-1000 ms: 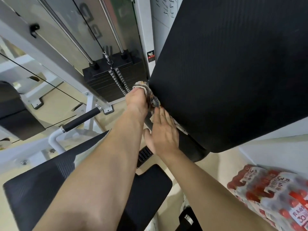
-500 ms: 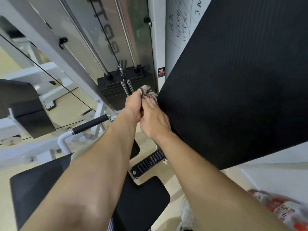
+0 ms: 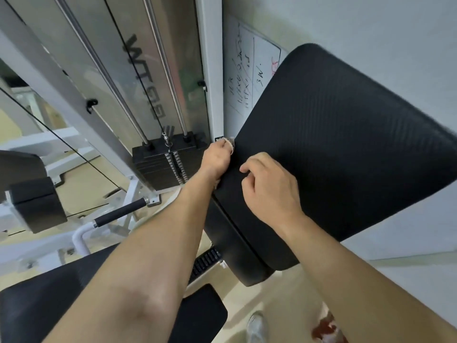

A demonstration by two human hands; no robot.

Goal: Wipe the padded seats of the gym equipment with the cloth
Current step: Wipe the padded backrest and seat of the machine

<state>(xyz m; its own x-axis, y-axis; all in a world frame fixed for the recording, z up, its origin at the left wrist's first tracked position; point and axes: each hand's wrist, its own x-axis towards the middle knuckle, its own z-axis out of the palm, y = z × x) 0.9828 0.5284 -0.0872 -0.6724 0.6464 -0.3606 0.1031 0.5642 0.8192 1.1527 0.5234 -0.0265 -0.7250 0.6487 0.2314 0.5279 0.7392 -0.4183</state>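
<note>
- Black padded seat (image 3: 346, 149): my left hand (image 3: 215, 158) grips the cloth (image 3: 230, 142) against its left edge.
- My right hand (image 3: 269, 186) rests on the seat, fingers (image 3: 253, 162) curled, holding nothing.
- Left of it: weight stack (image 3: 158, 164).

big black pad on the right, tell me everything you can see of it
The pad is a large black cushion with rounded corners and a finely ribbed, vinyl-like cover, tilted and thick-sided. The left hand holds a cloth against its left edge; the right hand rests on its face, fingers curled.
</note>
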